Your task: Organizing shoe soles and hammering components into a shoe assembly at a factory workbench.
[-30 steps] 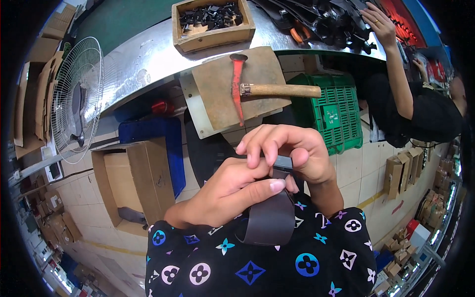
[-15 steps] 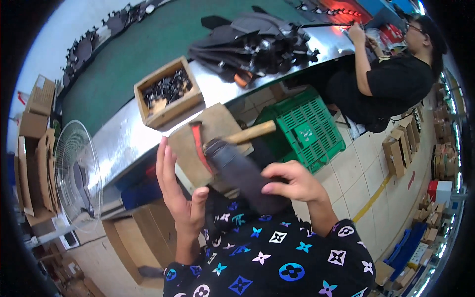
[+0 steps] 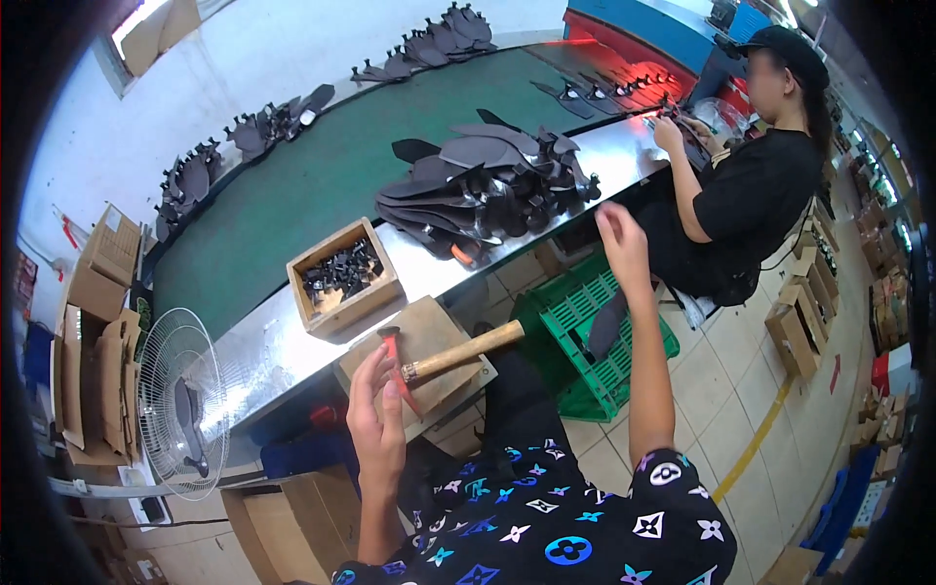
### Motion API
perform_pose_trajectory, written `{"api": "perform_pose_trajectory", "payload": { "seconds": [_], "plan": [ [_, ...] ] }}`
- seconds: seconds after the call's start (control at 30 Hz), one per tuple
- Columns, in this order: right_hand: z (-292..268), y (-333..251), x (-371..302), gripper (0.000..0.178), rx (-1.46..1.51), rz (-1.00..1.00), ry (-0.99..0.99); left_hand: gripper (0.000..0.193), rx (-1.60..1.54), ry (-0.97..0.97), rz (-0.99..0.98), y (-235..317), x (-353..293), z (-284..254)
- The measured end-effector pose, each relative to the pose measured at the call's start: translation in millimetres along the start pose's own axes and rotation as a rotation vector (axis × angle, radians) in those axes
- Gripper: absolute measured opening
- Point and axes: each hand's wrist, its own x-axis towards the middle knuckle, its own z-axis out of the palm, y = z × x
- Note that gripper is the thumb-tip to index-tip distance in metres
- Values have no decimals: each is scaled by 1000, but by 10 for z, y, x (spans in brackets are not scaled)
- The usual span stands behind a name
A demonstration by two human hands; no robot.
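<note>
My left hand (image 3: 378,414) is open, its thumb apart from the fingers, beside the head of a hammer (image 3: 458,353). The hammer, with a red and dark head and a wooden handle, lies on a tan block (image 3: 424,317) at the bench edge. My right hand (image 3: 624,249) reaches out past the bench edge, its fingers slightly bent and nothing visible in them. Under that forearm, a dark elongated flat piece (image 3: 606,327) shows against the green crate (image 3: 639,356); whether it rests there or is falling I cannot tell. A heap of dark flat pieces with black fittings (image 3: 478,185) lies left of that hand.
A wooden box (image 3: 343,317) of small black parts stands on the metal bench edge, beside a green belt (image 3: 322,195). More dark pieces line the far side. A fan (image 3: 183,405) and cardboard boxes (image 3: 97,370) stand left. A co-worker (image 3: 760,175) sits at right.
My right hand has let go of the dark piece and stretched away to the upper right. My left hand has moved slightly beside the hammer head. The view has tilted up, showing more of the far side.
</note>
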Motion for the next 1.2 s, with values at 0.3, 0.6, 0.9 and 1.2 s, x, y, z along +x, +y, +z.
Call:
{"api": "perform_pose_trajectory", "payload": {
  "seconds": [0.3, 0.6, 0.9, 1.2],
  "plan": [
    [873, 30, 1729, 30, -239, -423, -144, 30, 155, 122, 26, 88, -252, -270],
    [644, -645, 2185, 37, -15, -300, 287, 25, 182, 204, 21, -6, -183, -550],
    [560, -1840, 1803, 32, 655, -238, -101, 27, -224, -38, -1, -45, 344, -332],
    [783, -2816, -564, 11, 418, -1331, -639, 87, -1696, -489, -243, 76, 563, -258]
  ]
}}
